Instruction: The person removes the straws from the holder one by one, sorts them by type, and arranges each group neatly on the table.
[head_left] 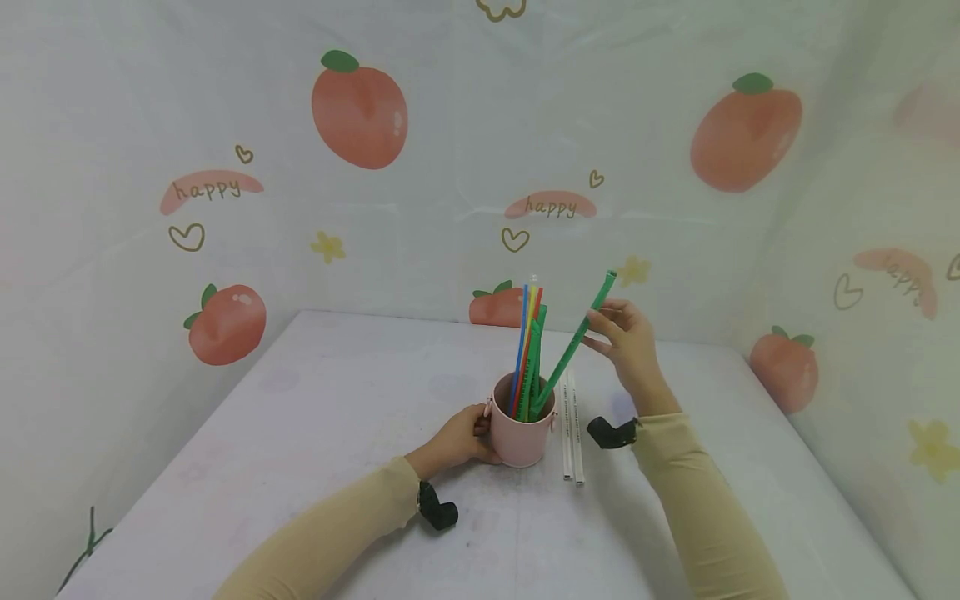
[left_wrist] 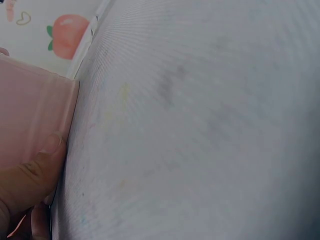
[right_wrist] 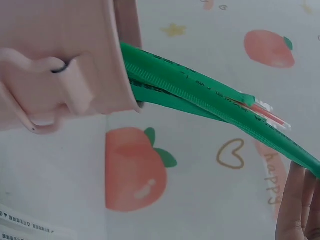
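On the white table (head_left: 337, 400), a pink bucket (head_left: 521, 443) stands upright, its side gripped by the left hand (head_left: 459, 437). The right hand (head_left: 628, 346) pinches a green-wrapped straw (head_left: 572, 348) near its top; its long axis slants, lower end inside the bucket, upper end pointing up and rightward. Steeper bundled straws (head_left: 531, 350) lean beside it. Two white-wrapped sticks (head_left: 567, 450) lie right of the bucket, pointing away from the person.

Long, slim green packet (head_left: 572, 347) aslant, printed in black, lower end inside an upright pink pail (head_left: 519, 443)
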